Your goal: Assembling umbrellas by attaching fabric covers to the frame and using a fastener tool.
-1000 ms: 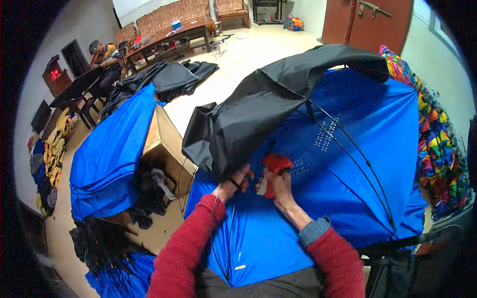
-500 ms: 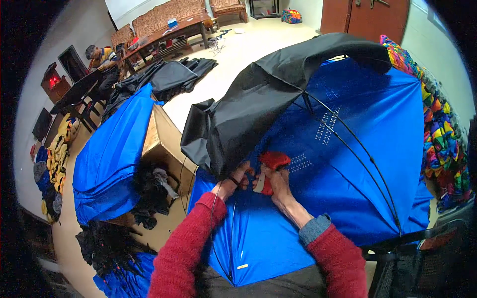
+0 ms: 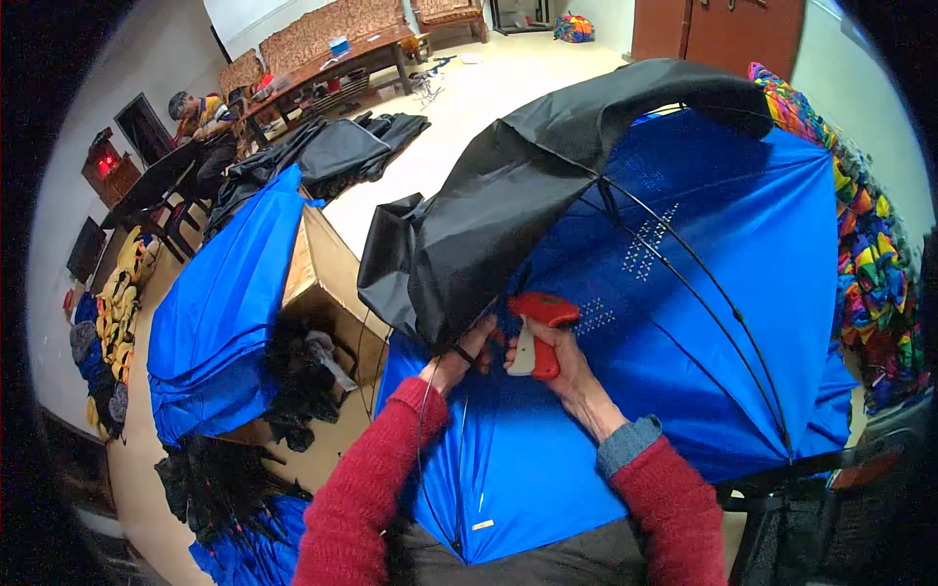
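Note:
A large open umbrella (image 3: 684,293) lies in front of me, blue on the inside with thin black ribs and a black outer cover (image 3: 508,186) folded back over its upper left. My right hand (image 3: 557,356) grips a red and white tagging gun (image 3: 537,327), its nose pointing left at the black fabric edge. My left hand (image 3: 464,356) pinches that black edge where it meets the blue lining, right beside the gun. Both sleeves are red.
A cardboard box (image 3: 322,283) stands to my left with blue fabric (image 3: 220,313) draped over it and dark pieces (image 3: 303,381) beside it. Black cloth (image 3: 332,146) lies on the floor beyond. A person (image 3: 200,112) sits at the far left. Multicoloured umbrellas (image 3: 870,264) are stacked on the right.
The two hands stay together at the fabric edge; the tagging gun has shifted slightly and the black cover has moved a little.

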`<action>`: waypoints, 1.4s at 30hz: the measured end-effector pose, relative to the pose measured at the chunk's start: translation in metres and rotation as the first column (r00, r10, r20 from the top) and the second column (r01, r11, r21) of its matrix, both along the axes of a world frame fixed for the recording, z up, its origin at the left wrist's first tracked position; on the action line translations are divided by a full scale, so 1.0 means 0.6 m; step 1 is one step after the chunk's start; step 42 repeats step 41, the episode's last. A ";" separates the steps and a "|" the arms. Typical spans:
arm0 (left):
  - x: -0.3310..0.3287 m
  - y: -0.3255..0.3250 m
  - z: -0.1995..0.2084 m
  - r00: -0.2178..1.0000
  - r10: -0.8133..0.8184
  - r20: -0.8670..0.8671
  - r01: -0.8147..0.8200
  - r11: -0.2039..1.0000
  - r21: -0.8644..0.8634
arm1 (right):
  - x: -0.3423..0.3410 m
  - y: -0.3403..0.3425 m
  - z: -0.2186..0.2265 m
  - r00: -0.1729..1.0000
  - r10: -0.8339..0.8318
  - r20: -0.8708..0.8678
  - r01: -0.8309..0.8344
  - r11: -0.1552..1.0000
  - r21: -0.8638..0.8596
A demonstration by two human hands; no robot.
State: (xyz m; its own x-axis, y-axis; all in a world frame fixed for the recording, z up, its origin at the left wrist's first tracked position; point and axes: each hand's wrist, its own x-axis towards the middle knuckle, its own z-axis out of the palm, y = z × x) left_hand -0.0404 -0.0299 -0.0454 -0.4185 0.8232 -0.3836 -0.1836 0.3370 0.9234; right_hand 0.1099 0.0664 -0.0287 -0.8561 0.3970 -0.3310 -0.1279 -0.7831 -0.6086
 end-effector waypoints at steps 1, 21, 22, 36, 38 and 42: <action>0.002 -0.002 0.004 1.000 0.003 -0.014 -0.002 1.000 0.011 | 0.000 0.000 -0.002 1.000 0.001 -0.004 -0.001 1.000 -0.017; 0.020 -0.007 0.024 0.994 0.099 0.040 -0.100 0.994 0.032 | -0.024 0.045 0.026 0.981 0.101 0.164 -0.154 0.922 0.354; 0.021 -0.006 0.023 0.994 0.095 0.063 -0.098 0.994 0.050 | -0.026 0.045 0.022 0.983 0.109 0.145 -0.156 0.917 0.367; -0.006 -0.040 0.083 0.924 0.018 0.383 -0.143 0.943 0.301 | 0.010 -0.019 0.104 0.989 -0.069 0.130 0.034 0.966 0.255; -0.001 -0.065 0.097 0.905 0.039 0.424 -0.179 0.938 0.297 | 0.036 -0.035 0.137 0.997 0.002 0.080 -0.012 0.993 0.118; 0.017 -0.132 0.110 0.798 -0.047 0.601 -0.160 0.944 0.287 | 0.088 -0.080 0.165 0.998 0.060 0.022 -0.063 0.982 0.178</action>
